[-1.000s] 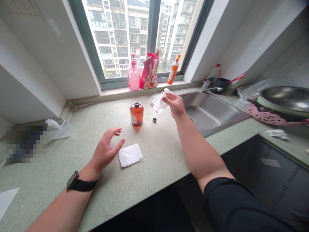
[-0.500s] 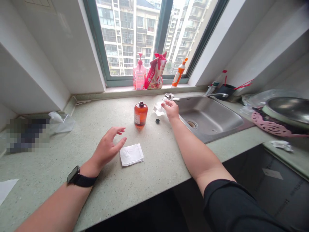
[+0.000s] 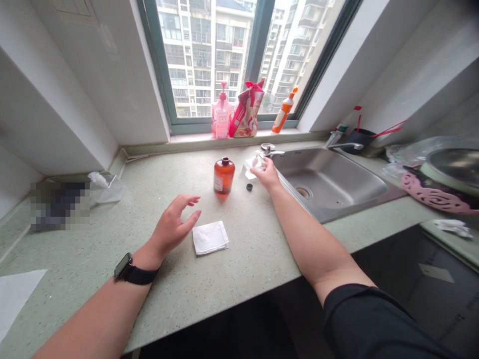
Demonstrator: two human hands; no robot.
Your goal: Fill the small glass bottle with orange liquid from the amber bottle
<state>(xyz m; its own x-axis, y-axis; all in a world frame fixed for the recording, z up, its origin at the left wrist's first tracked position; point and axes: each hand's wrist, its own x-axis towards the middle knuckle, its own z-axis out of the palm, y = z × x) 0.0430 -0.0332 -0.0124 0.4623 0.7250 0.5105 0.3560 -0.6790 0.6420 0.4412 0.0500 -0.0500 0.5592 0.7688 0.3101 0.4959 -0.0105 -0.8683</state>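
An uncapped amber bottle with a pale label stands upright on the counter. Just right of it lies a small black cap. My right hand is beside a clear box near the sink, thumb and fingers apart; nothing shows in its grasp, though the fingers partly overlap the box. Over the counter, my left hand is held with fingers spread and holds nothing. A folded white cloth or tissue lies flat just to the right of it.
To the right is a steel sink with a faucet. A pink pump bottle, a red bag and an orange bottle line the sill. A plastic bag lies at left, white paper lower left.
The view has shifted slightly, moving the scene to the right. My right hand's fingers have spread a little beside the clear box. My left hand looks unchanged.
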